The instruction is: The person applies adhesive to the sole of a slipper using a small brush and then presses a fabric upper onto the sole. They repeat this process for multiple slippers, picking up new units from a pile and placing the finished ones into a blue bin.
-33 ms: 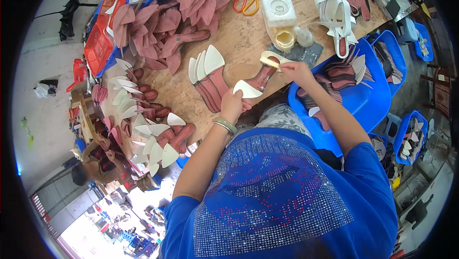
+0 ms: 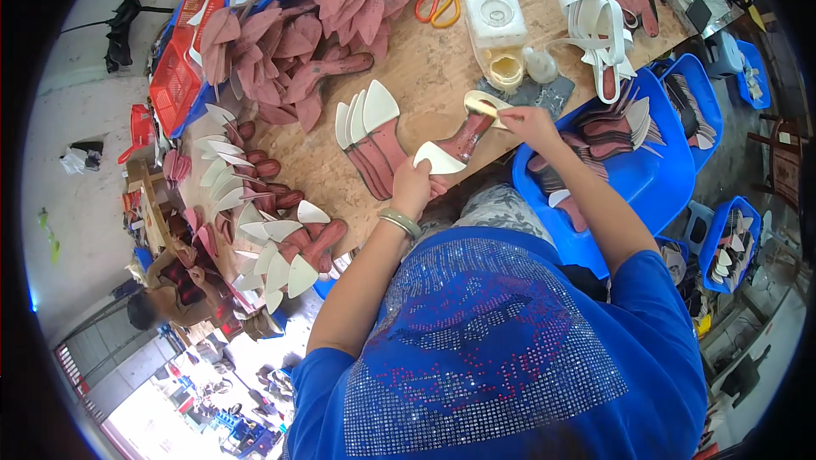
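My left hand (image 2: 414, 186) grips the toe end of a reddish-brown shoe insole (image 2: 466, 139), its fingers closed on the white pointed toe piece (image 2: 440, 158). The insole slants over the table's near edge, its heel away to the right. A white strip (image 2: 478, 97) curves around that heel. My right hand (image 2: 531, 126) is closed in a pinch on a slim, pale, brush-like stick (image 2: 484, 109), whose end lies over the heel. Left of the insole is a fanned row of insoles (image 2: 371, 154) with white toe pieces.
Orange-handled scissors (image 2: 440, 5) and an open tub of yellowish paste (image 2: 506, 71) lie beyond my hands. Reddish insoles (image 2: 280, 44) pile up at the far left. White strip loops (image 2: 595, 22) sit at the right. A blue bin (image 2: 654, 188) stands beside the table. Another person (image 2: 174, 294) is at the left.
My right hand and the pale stick have shifted slightly along the heel. My left hand and the insole stay in place.
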`<state>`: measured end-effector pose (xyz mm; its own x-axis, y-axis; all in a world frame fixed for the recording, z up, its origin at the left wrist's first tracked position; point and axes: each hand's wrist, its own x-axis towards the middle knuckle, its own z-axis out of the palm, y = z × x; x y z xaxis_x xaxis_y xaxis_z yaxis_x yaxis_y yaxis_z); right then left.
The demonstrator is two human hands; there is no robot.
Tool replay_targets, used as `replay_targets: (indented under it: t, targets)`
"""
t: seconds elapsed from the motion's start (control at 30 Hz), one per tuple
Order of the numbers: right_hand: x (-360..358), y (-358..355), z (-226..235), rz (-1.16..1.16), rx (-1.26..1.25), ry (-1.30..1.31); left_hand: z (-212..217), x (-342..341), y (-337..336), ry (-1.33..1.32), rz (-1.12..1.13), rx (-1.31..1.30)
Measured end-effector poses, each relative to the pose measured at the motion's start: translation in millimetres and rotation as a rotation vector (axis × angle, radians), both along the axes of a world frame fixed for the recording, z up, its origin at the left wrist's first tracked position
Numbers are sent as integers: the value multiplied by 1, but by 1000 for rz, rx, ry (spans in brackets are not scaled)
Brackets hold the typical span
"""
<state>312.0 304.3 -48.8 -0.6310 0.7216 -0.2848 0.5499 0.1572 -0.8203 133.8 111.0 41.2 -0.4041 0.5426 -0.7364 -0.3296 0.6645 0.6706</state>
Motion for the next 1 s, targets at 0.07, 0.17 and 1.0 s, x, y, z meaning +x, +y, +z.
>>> replay_targets:
  t: [0.07,0.17,1.0]
  targets:
    - [4,9,-9,-12,87,18,2,0,2,-1,15,0]
    - [14,15,-14,-18,178,11,3,1,3,-6,47,-9]
    - [-18,-49,86,-259,-822,345,29,-10,-3,159,48,117]
